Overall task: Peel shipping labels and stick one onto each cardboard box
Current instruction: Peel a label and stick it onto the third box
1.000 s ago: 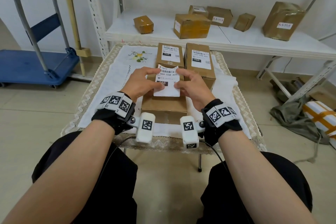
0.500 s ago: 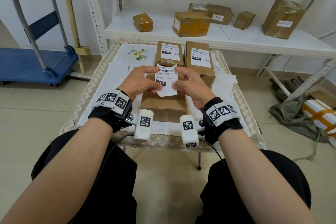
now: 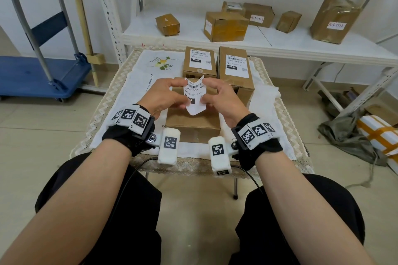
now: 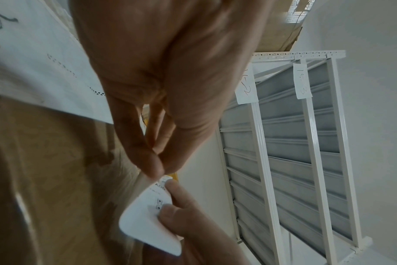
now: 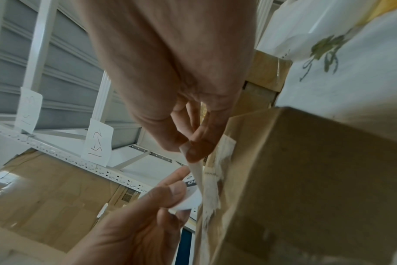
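Both hands pinch the white printed shipping label (image 3: pixel 195 97), bowed between them: left hand (image 3: pixel 162 97) on its left edge, right hand (image 3: pixel 219 98) on its right. Plain brown cardboard box (image 3: pixel 192 122) sits directly beneath the hands on the worktop (image 3: pixel 129 92).

My hands (image 3: pixel 168 97) cover the label's (image 3: pixel 195 97) side edges; its small print is illegible. The box (image 3: pixel 193 122) top beneath is partly hidden.
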### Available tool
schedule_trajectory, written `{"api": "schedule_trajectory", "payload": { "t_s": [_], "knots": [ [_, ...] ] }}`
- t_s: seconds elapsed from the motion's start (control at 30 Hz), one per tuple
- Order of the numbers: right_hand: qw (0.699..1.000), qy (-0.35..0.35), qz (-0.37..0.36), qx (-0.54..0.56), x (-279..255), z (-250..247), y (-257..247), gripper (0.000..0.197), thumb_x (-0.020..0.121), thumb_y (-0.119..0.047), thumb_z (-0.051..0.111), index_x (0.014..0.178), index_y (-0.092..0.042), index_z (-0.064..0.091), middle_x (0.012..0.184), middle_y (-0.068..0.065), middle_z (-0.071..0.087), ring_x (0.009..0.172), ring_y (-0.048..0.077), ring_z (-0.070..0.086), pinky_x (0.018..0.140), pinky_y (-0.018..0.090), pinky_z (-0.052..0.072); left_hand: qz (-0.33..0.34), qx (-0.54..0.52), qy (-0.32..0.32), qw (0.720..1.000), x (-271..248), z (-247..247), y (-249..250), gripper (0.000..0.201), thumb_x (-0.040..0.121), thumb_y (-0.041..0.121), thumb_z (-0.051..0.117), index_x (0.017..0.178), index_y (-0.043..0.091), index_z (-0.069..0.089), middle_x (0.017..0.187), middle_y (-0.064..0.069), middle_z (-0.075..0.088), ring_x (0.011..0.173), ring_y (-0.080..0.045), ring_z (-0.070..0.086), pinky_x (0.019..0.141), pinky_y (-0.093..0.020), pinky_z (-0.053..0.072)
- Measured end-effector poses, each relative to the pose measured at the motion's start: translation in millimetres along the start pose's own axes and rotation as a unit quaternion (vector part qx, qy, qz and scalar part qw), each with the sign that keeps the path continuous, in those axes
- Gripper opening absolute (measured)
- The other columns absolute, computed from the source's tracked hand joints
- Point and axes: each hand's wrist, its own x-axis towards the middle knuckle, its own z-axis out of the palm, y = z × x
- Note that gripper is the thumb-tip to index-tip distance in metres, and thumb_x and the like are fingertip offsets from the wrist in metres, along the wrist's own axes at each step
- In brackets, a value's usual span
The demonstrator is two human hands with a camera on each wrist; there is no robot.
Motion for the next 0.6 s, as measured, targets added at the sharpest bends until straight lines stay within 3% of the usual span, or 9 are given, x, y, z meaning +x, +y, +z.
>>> {"api": "schedule_trajectory", "payload": {
  "t_s": [0.1, 0.37, 0.47, 0.6],
  "knots": [
    [1.0, 0.0, 0.003, -0.002, -1.5, 0.6, -1.0, 0.061, 0.081, 0.007, 0.066, 0.139, -0.01, 0.055, 0.147, 0.0, 0.047, 0.132, 0.019, 0.047, 0.108, 0.04, 0.045, -0.003, 0.004, -0.001, 1.0, 1.0, 0.7, -1.0, 0.056, 0.075, -0.016, 0.07, 0.126, 0.008, 0.062, 0.118, -0.004, 0.063, 0.077, -0.013, 0.066, 0.055, -0.015, 0.054],
    [1.0, 0.004, 0.015, 0.02, -3.4, 0.6, 0.4, 0.061, 0.08, 0.01, 0.064, 0.137, -0.007, 0.055, 0.145, 0.001, 0.051, 0.13, 0.02, 0.051, 0.103, 0.034, 0.047, -0.021, 0.008, 0.002, 1.0, 3.1, 1.9, -3.0, 0.055, 0.077, -0.014, 0.069, 0.127, 0.01, 0.062, 0.109, -0.01, 0.07, 0.051, -0.006, 0.065, 0.054, -0.015, 0.054],
    [1.0, 0.009, 0.023, 0.02, -2.4, 0.8, 0.9, 0.062, 0.08, 0.009, 0.066, 0.139, -0.009, 0.054, 0.144, 0.001, 0.051, 0.128, 0.021, 0.052, 0.104, 0.036, 0.048, -0.025, 0.008, 0.003, 1.0, 3.5, 2.2, -3.1, 0.056, 0.077, -0.014, 0.07, 0.128, 0.009, 0.061, 0.1, -0.005, 0.07, 0.053, -0.007, 0.067, 0.054, -0.016, 0.054],
    [1.0, 0.006, 0.023, 0.019, -4.1, 2.3, -0.5, 0.061, 0.079, 0.008, 0.066, 0.138, -0.008, 0.055, 0.146, 0.001, 0.049, 0.129, 0.022, 0.052, 0.106, 0.044, 0.048, -0.028, 0.009, 0.0, 1.0, 4.2, 2.0, -3.4, 0.056, 0.077, -0.013, 0.071, 0.127, 0.01, 0.062, 0.104, -0.006, 0.07, 0.062, -0.01, 0.069, 0.057, -0.017, 0.056]
  ]
}}
